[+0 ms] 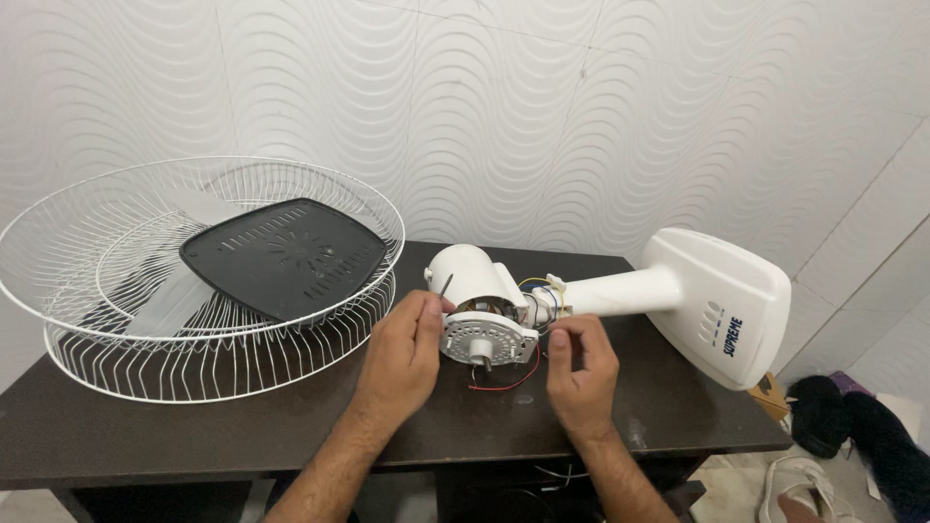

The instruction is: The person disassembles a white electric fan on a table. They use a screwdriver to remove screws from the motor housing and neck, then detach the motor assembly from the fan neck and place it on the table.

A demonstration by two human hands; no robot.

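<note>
Left hand: left hand (pixel 407 353) rests against the left side of the fan motor (pixel 484 337), fingers curled, thumb and fingertips pinching a thin dark screwdriver (pixel 446 287) whose shaft stands up beside the motor housing.
Right hand: right hand (pixel 581 368) hovers just right of the motor, thumb and forefinger closed to a narrow pinch near the loose wires (pixel 542 295); whether something small sits between the fingertips cannot be told.
Fan motor: lies on its side near the middle of the table (pixel 116 426), closer to the back edge than the front, its round perforated metal face and short shaft turned toward the front edge.
Motor housing: white rounded housing (pixel 465 271) sits behind the metal face, opened so the inside shows.
Wires: yellow, blue and white leads bunch where the motor meets the neck; a red wire (pixel 513 380) loops on the table just in front of the motor.
Fan stand: white neck (pixel 620 291) runs from the motor toward the right edge and joins the white base (pixel 727 305), which tips up over the back right corner.
Grilles: two white wire fan grilles (pixel 145 320) are stacked on the left end of the table, overhanging its left edge.
Black panel: dark ribbed plastic panel (pixel 286 257) lies tilted inside the top grille.
Blade: grey fan blade (pixel 165 305) shows through the wires beneath the panel.
Floor: dark shoes (pixel 852 416) and a pale sandal (pixel 794 484) lie beyond the table's right edge.
</note>
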